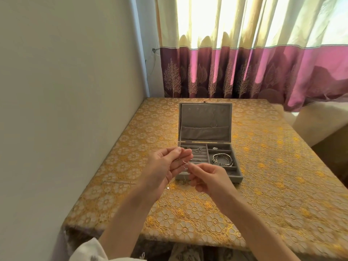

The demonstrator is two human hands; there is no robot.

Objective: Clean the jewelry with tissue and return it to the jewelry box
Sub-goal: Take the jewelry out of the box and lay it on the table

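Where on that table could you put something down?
Bare tablecloth lies right of the jewelry box, plus a strip between box and wall. Crowded directly before the box, where the left hand and right hand hover.

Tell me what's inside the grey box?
The open jewelry box holds a coiled bracelet on the right and small rings in the padded rows. Both hands cover its front left part, so that stays hidden.
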